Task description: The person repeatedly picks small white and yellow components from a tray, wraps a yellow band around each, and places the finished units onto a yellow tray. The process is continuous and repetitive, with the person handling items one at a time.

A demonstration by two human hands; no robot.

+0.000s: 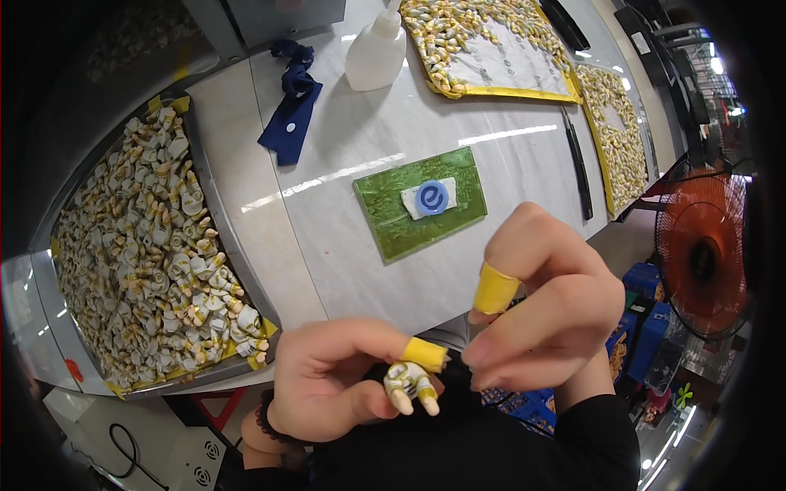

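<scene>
The half-curled right hand, contents unclear, hovers beside the left hand pinching a figurine part, with green plate, squeeze bottle and parts-filled tray around.

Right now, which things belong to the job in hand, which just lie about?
Likely the job: white-yellow piece in left hand, right hand close by, left tray of similar pieces.
Apparently lying about: blue cloth, white bottle, slim black tool.

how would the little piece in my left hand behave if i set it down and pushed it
Probably stiff: the piece looks moulded, its two prongs jutting straight. Likely light, being small enough for the left hand to hold by finger and thumb. Its uneven shape would probably rock rather than roll.
</scene>
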